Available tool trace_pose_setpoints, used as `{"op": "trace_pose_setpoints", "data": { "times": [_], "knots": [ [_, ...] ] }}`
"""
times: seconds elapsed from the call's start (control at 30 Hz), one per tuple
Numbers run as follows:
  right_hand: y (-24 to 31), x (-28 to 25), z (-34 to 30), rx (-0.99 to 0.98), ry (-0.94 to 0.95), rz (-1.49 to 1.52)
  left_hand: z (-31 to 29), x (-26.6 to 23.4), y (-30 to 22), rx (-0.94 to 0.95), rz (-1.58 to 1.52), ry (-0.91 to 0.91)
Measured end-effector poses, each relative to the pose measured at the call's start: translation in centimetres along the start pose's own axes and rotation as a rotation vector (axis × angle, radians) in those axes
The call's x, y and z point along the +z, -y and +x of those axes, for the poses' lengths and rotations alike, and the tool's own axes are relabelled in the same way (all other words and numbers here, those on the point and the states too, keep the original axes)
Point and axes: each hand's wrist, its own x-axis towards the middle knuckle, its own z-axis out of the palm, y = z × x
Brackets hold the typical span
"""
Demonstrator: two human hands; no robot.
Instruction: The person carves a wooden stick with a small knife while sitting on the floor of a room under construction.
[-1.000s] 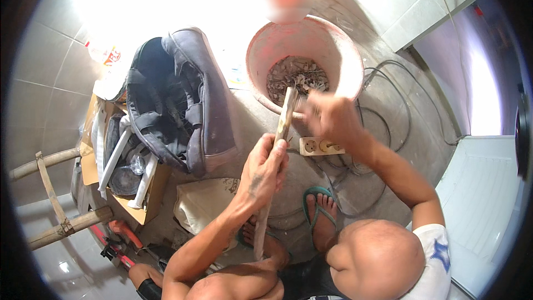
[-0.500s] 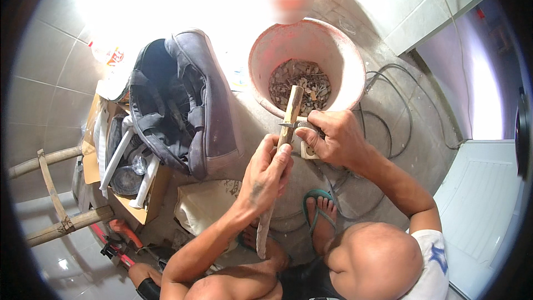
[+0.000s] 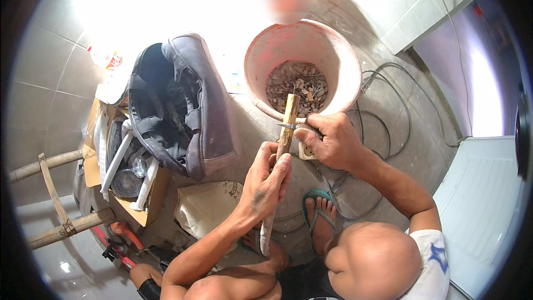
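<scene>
My left hand [image 3: 265, 180] is closed around a wooden stick [image 3: 290, 110], which slants up and away from me. Its far end is pale and freshly cut, while the lower part, grey and rough, hangs below my fist between my legs. In my right hand [image 3: 330, 140] is a knife [image 3: 286, 126], its short blade lying across the stick above my left thumb. The handle is mostly hidden by my fingers. Just beyond the stick's tip stands a round pinkish bucket [image 3: 358, 69] with chips and rubble [image 3: 300, 86] at its bottom.
A dark open bag [image 3: 214, 105] and a cardboard box [image 3: 150, 205] of odds and ends lie left. A wooden ladder-like frame [image 3: 66, 226] leans farther left. Black cable [image 3: 410, 105] loops on the floor at right, near a pale socket block [image 3: 306, 152]. A white panel [image 3: 477, 200] stands right.
My left hand and the stick have drawn slightly toward me. The knife blade now crosses the stick a little nearer its far tip; the right hand has barely moved.
</scene>
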Motion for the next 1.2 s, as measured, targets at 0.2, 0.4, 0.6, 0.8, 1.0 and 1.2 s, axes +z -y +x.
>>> {"op": "trace_pose_setpoints", "data": {
  "times": [0.2,0.4,0.6,0.8,1.0,1.2],
  "knots": [
    [-2.6,0.4,0.9,-0.091,-0.171,-0.155,-0.3,0.4,0.1,-0.022,0.036,-0.037],
    [-4.7,-4.0,3.0,0.237,-0.243,-0.118,-0.8,0.7,0.3,-0.052,-0.014,-0.036],
    [0.0,-1.2,-0.3,-0.004,-0.065,-0.013,-0.2,0.6,-1.6,-0.101,-0.160,0.064],
    [-2.1,-1.6,1.0,-0.075,-0.155,-0.162,-1.4,0.5,-1.5,-0.165,-0.285,0.164],
    [-2.6,-4.2,2.8,0.264,-0.244,-0.026,-1.2,0.0,-0.9,-0.150,-0.178,0.100],
    [0.6,-1.6,-0.2,-0.085,-0.088,-0.079,-0.5,0.5,-1.7,-0.089,-0.192,0.123]
  ]
}}
